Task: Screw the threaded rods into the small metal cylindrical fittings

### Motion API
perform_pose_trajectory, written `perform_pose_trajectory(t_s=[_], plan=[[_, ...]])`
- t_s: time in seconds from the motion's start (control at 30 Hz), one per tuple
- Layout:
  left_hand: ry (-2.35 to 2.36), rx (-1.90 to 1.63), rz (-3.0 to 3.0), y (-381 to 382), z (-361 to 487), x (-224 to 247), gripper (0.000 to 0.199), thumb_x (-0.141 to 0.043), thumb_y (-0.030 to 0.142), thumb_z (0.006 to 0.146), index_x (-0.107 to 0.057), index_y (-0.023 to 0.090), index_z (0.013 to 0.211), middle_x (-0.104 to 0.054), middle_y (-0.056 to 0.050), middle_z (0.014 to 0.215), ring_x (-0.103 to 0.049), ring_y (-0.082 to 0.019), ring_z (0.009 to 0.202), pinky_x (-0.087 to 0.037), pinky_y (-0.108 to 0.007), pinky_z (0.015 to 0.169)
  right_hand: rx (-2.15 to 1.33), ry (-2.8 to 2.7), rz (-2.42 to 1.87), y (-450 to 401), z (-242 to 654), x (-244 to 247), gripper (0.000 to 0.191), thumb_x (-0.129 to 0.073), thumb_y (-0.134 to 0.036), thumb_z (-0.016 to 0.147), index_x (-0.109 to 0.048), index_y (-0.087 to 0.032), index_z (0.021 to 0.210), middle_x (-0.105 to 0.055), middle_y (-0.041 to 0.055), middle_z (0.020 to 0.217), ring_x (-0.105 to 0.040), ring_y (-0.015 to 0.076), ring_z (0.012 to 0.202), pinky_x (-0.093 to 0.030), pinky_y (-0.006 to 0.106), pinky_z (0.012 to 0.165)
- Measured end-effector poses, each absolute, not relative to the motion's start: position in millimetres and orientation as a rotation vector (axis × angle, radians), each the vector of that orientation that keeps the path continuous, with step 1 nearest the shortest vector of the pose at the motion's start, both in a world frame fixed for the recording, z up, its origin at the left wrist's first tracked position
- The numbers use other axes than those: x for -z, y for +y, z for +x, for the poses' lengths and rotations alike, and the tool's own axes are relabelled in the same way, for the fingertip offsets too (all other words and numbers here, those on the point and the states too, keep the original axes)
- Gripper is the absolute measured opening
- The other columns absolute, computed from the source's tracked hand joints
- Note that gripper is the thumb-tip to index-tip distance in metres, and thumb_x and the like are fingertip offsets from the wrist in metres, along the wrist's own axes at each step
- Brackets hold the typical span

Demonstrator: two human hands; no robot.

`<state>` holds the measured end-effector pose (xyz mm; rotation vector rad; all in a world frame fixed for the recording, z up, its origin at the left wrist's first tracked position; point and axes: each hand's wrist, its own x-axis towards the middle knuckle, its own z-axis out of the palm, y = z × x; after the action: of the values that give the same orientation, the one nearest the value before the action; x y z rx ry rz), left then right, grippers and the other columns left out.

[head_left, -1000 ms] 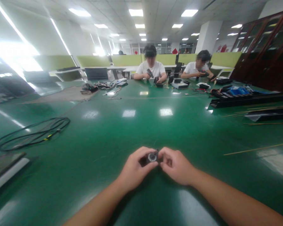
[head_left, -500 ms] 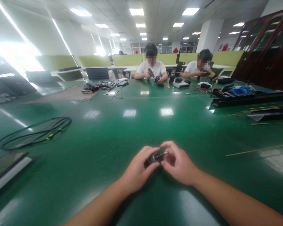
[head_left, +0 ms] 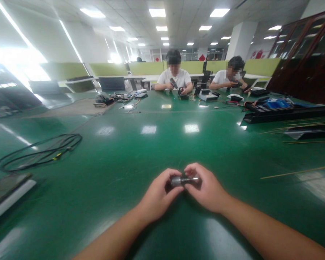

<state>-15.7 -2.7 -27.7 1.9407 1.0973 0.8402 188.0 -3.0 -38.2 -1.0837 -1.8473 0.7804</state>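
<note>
A small dark metal cylinder [head_left: 176,181] with a thinner silvery shaft lies crosswise between my two hands, low in the middle of the view. My left hand [head_left: 161,193] is curled round its thick end, with thumb below and fingers above. The shaft points right, into the curve of my right hand [head_left: 206,189], whose thumb and forefinger are bent apart around it. Whether the right fingers touch the shaft is hard to tell. Beneath both hands is the glossy green table [head_left: 130,155].
Coiled black cable [head_left: 43,153] and a flat panel [head_left: 9,196] lie at left. Thin rods [head_left: 298,171] and a black channel [head_left: 281,115] are at right. Two people, one a person in white [head_left: 174,77], sit across the table among parts and tools.
The cylinder has turned from slanting up to the right to nearly level, and more of its body shows. My hands have barely shifted.
</note>
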Motion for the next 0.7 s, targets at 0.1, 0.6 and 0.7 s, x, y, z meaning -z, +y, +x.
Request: perform_pose_trajectory(t_s=[0.1, 0.6, 0.7], plan=[[1.079, -0.855, 1.961, -2.8, -15.6, 26.5, 0.022, -0.063, 0.025, 0.089, -0.061, 0.023, 0.11, -0.064, -0.003, 0.106, -0.059, -0.019, 0.098, -0.045, -0.031, 0.088, -0.751, -1.882, -1.039, -3.2, 187.8, 39.0, 0.03, -0.06, -0.003, 0.074, -0.059, -0.022, 0.097, -0.063, 0.0014, 0.092, -0.06, 0.018, 0.085, -0.046, 0.029, 0.076], [1.099, -0.86, 1.958, -2.8, -14.3, 23.2, 0.023, -0.064, 0.027, 0.087, -0.063, 0.022, 0.109, -0.066, -0.005, 0.106, -0.059, -0.021, 0.099, -0.045, -0.032, 0.088, -0.728, -1.91, -0.994, -1.7, 186.9, 40.5, 0.026, -0.059, -0.001, 0.077, -0.063, -0.022, 0.092, -0.065, 0.0015, 0.09, -0.06, 0.0178, 0.085, -0.047, 0.028, 0.076], [1.102, -0.872, 1.939, -3.2, -13.7, 22.6, 0.023, -0.064, 0.026, 0.087, -0.064, 0.022, 0.109, -0.066, -0.005, 0.106, -0.06, -0.021, 0.099, -0.045, -0.032, 0.088, -0.738, -1.906, -1.012, -1.5, 187.1, 41.6, 0.023, -0.061, -0.005, 0.078, -0.064, -0.022, 0.093, -0.067, 0.0017, 0.091, -0.062, 0.0181, 0.085, -0.048, 0.028, 0.076]])
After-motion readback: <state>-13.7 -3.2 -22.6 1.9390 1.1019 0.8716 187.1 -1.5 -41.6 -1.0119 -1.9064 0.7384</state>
